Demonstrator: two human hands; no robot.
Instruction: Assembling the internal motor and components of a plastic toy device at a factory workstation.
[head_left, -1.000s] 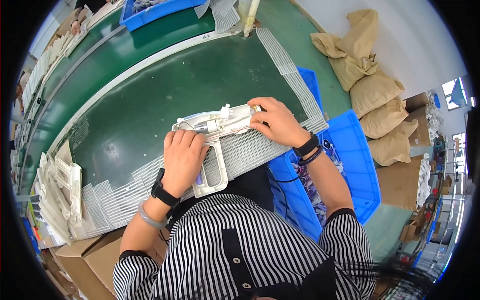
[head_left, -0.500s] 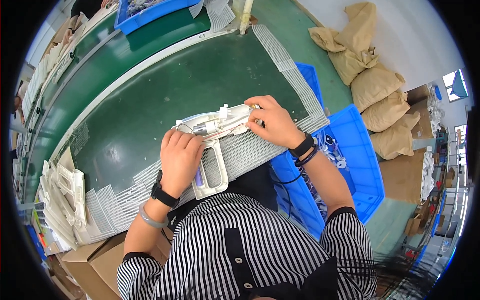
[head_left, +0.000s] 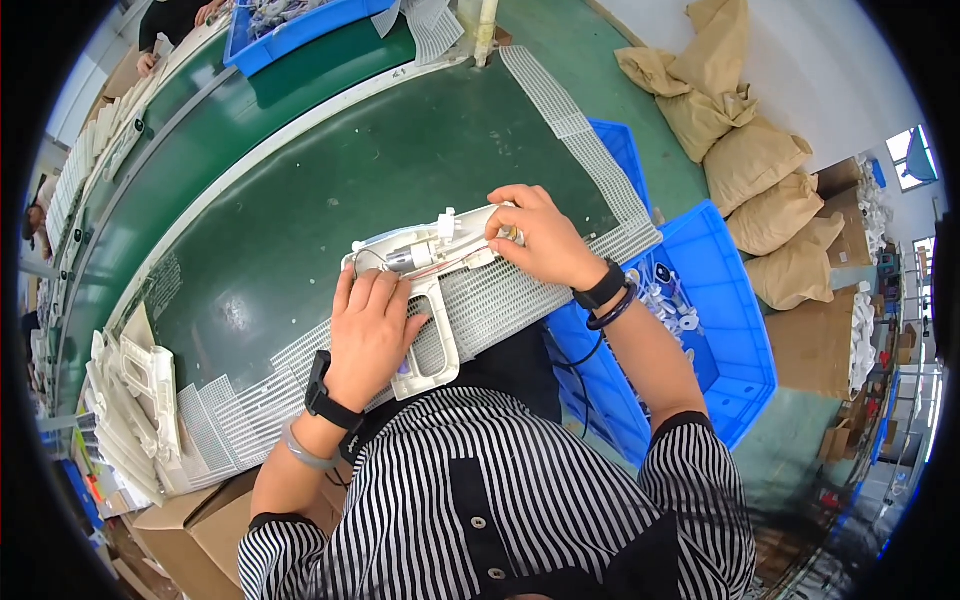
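- Since the earlier pictures, very little had shifted: my right hand (head_left: 540, 240) had crept a touch further along the top end of the white pistol-shaped housing (head_left: 425, 300), and my left hand (head_left: 370, 335) had stayed pressed where it was.
- My left hand lay flat and mostly spread, palm down over the grip part of the housing, pinning it to the white mesh mat (head_left: 520, 295) beneath my fingers rather than clasping it.
- My right hand was curled, fingertips pinched down at the far end of the open shell; what sat under them I could not tell.
- Between my two hands, the small silver motor (head_left: 405, 258) and thin red wire showed inside the shell.
- I judged from so small a change that I was seating parts in place, not moving the housing anywhere.
- Beyond my right wrist stood the blue bin (head_left: 740, 330) of small white parts; out past my left elbow lay a stack of empty white shells (head_left: 130, 400).
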